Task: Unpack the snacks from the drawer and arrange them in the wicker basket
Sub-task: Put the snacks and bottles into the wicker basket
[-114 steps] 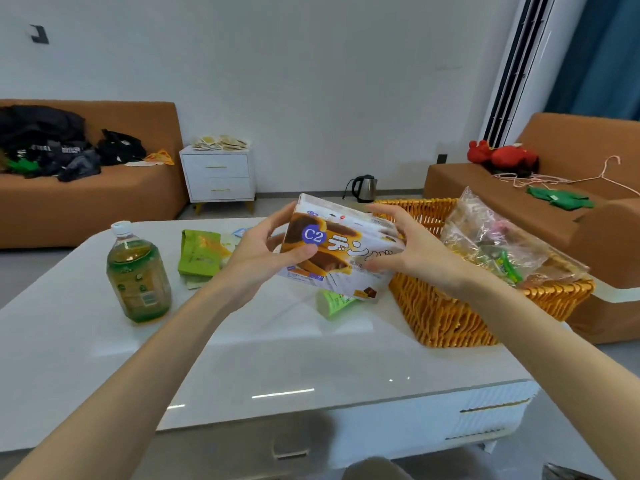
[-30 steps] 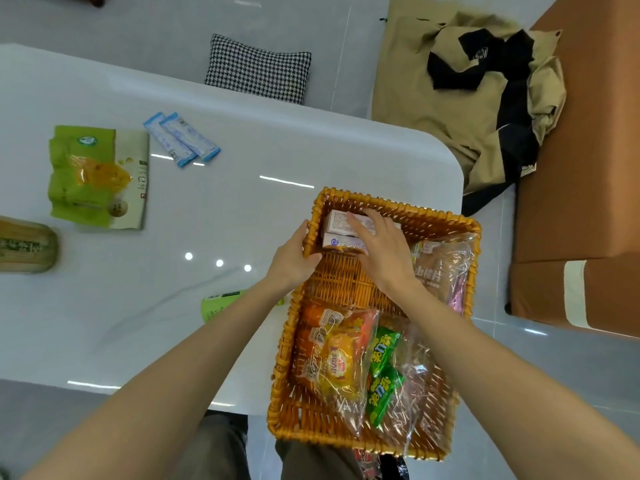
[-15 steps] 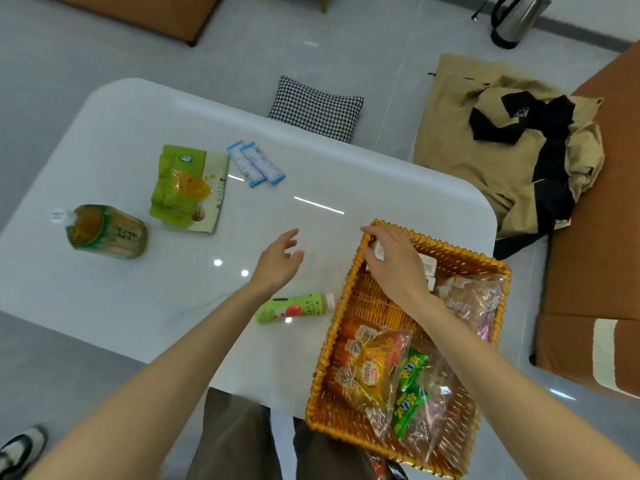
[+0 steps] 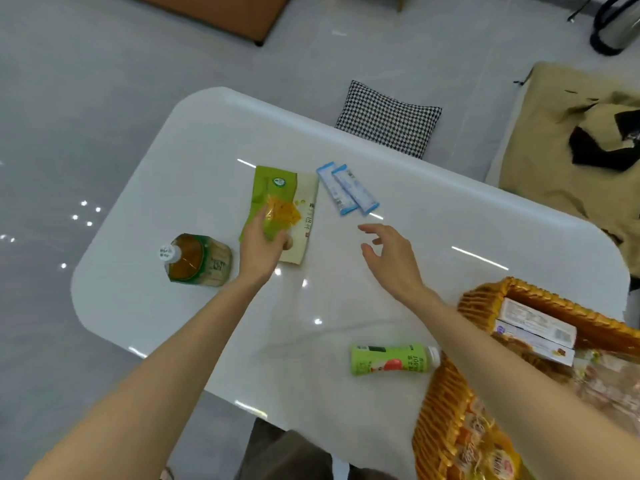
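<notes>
**A:** Where is the flat green-and-cream foil snack pouch lying?

**B:** It is lying flat on the glossy white rounded table, toward the far left. The left hand is resting on its near left part. The fingers are lying nearly straight and together over the foil, and the thumb is touching the top face.

**A:** And the right hand?

**B:** It is hovering over bare tabletop, holding nothing, with fingers spread apart and slightly bent. It is reaching toward the two blue-and-white stick sachets, which are lying side by side just right of the pouch.

**A:** Where is the orange woven wicker basket sitting?

**B:** At the table's right near corner, partly cut off by the frame edge. Two white rectangular cardboard boxes are lying against its far end, clear plastic bags are filling the middle, and orange-wrapped packets are lying at the near end.

**A:** What else is lying about?

**B:** A small green plastic drink bottle with a white cap is lying on its side, cap pointing at the basket's left wall. A large amber tea bottle with a green label is sitting left of the left hand. Beyond the table, a black-and-white houndstooth cushion and a tan-and-black jacket are lying on the grey floor.
</notes>
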Motion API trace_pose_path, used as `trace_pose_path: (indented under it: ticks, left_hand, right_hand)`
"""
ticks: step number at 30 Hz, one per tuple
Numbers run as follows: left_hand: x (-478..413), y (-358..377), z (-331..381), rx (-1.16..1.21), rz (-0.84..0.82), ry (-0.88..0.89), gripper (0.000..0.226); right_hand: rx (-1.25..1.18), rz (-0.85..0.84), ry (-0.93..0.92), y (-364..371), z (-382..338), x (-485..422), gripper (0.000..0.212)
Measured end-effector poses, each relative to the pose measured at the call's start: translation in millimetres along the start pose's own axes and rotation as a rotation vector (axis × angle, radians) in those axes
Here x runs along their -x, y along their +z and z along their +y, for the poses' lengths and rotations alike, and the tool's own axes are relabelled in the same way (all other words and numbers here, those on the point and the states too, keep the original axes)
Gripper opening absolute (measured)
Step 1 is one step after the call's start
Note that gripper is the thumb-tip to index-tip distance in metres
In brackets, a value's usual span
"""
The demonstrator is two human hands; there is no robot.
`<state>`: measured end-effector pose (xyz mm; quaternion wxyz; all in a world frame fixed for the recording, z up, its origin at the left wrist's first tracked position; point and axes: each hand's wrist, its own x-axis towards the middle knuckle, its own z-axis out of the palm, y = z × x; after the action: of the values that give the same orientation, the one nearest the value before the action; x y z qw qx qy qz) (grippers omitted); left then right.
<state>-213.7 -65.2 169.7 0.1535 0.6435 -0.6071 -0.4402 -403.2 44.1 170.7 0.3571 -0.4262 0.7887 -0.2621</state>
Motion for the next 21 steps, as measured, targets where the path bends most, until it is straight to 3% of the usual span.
trace_pose_path:
  ticks: [2, 8, 12, 16, 21]
  left_hand:
    - [-32.0, -9.0, -9.8, -0.050, 0.010, 0.017, 0.056]
    - [-117.1, -9.2, -54.9, -0.062, -0.062, -0.096, 0.081]
    - [-144.1, 0.7, -76.7, 0.040, -0.052, -0.113, 0.065]
    - [-156.7, 7.9, -98.5, 0.027, -0.009, -0.115, 0.052]
    - [-148.1, 12.3, -105.6, 0.101, 0.067, -0.236, 0.044]
  right_hand:
    - [-0.048, -0.025, 0.060, 28.5, -13.5, -25.5, 0.034]
    - [-0.202, -0.209, 0.323, 115.4, -32.6, -94.3, 0.049]
    - [-0.358, -0.262, 0.536, 157.1, -21.0, -130.7, 0.058]
    - [-0.526, -0.124, 0.650, 174.9, -19.3, -157.2, 0.050]
    - [-0.632, -0.128, 0.629, 185.8, -19.3, -160.0, 0.029]
